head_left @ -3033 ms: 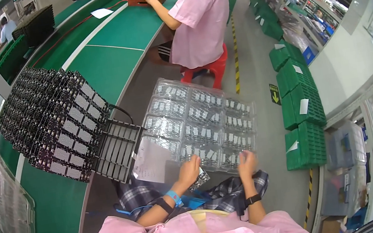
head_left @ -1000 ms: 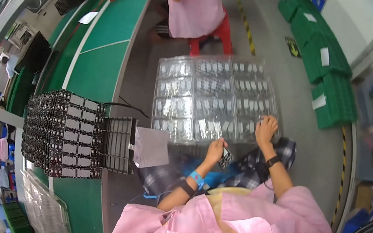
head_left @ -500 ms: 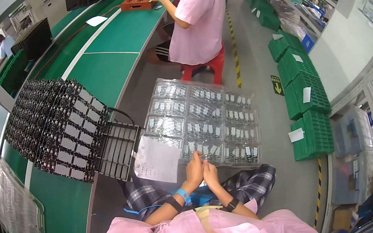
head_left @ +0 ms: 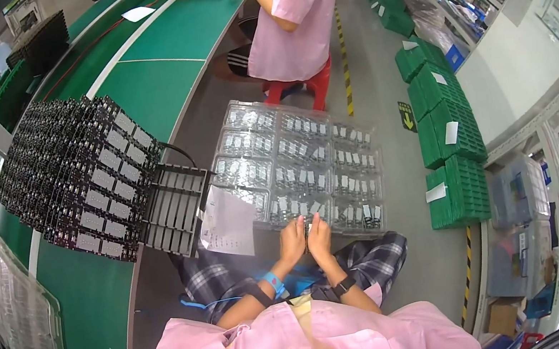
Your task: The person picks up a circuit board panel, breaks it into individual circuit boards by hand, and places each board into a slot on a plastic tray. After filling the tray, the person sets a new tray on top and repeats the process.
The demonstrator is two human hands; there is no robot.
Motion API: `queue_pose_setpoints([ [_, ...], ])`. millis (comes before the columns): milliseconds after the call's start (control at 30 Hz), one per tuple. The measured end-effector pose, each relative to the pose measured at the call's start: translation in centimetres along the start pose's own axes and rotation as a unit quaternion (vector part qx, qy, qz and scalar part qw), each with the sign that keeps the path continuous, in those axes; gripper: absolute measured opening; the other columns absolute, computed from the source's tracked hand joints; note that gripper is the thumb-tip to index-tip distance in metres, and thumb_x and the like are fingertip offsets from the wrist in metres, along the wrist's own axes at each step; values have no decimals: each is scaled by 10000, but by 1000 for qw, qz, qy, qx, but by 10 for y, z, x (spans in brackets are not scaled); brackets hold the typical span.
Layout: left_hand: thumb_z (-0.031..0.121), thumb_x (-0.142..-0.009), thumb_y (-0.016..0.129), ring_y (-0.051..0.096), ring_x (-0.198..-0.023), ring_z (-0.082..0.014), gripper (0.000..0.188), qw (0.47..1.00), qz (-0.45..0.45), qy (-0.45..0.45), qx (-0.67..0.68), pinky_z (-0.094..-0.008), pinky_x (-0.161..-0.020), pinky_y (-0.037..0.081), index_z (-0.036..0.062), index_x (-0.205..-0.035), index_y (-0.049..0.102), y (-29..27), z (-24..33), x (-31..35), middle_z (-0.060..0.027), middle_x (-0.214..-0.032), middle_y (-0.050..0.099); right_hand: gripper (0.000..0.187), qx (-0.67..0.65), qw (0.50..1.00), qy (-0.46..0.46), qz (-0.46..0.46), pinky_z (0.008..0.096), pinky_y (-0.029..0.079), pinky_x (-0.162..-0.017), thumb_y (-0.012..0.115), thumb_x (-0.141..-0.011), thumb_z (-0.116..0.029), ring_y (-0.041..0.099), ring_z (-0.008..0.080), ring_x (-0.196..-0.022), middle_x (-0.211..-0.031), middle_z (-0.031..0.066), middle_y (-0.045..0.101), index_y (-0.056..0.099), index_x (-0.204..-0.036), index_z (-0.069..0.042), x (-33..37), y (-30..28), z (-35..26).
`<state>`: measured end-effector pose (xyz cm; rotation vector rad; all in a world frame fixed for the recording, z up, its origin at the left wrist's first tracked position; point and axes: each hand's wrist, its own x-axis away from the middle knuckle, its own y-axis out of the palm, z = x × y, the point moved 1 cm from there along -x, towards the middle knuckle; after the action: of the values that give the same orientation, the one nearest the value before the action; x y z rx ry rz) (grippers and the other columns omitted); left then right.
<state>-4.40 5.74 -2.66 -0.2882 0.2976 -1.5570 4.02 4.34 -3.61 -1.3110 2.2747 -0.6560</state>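
My left hand (head_left: 292, 240), with a blue band at its wrist, is closed at the near edge of a clear plastic tray (head_left: 270, 119). Beside it, a small gap away, my right hand (head_left: 318, 235) is closed too, thumb against the fingers. What the fingertips pinch is too small to make out. The tray has several compartments filled with small dark parts bearing whitish rectangles. A sheet of white paper (head_left: 229, 227) lies over the tray's near left corner.
Stacked black circuit panels (head_left: 71, 180) stand on the green bench (head_left: 161, 84) at left, a black slotted frame (head_left: 174, 208) beside them. Clear trays (head_left: 23, 321) lean nearer me. A co-worker in pink (head_left: 296, 20) sits ahead on a red stool (head_left: 319, 89). Green crates (head_left: 466, 190) line the right.
My hands, touching at the fingertips before, now stand slightly apart with thumbs upward. The whole view has shifted a little. Ahead, the co-worker's hands have moved at the wooden fixture.
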Motion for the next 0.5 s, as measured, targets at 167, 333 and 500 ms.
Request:
queue_pose_setpoints([
  [167, 297, -866, 354, 488, -515, -297, 430, 994, -3, 19, 106, -356, -480, 341, -39, -630, 480, 12, -11, -2, -155, -532, 490, 445, -223, 964, 141, -42, 335, 297, -414, 312, -875, -345, 373, 189, -413, -447, 31, 400, 456, -583, -42, -3, 2, 23],
  [333, 382, -856, 351, 429, -486, -155, 474, 974, -41, -133, 179, -311, -475, 341, -18, -642, 490, 5, -35, -8, -57, -523, 460, 400, -174, 976, 130, 28, 284, 266, -406, 338, -871, -341, 349, 86, -467, -531, -7, 392, 441, -609, -55, -15, -29, 78],
  [500, 443, -817, 395, 427, -474, -120, 459, 914, -55, -324, 238, -294, -447, 356, 32, -652, 514, 2, -48, -7, -8, -565, 484, 233, -265, 900, 339, 70, 242, 350, -447, 435, -819, -294, 436, 91, -572, -657, -10, 464, 508, -832, -73, -48, -110, 122],
])
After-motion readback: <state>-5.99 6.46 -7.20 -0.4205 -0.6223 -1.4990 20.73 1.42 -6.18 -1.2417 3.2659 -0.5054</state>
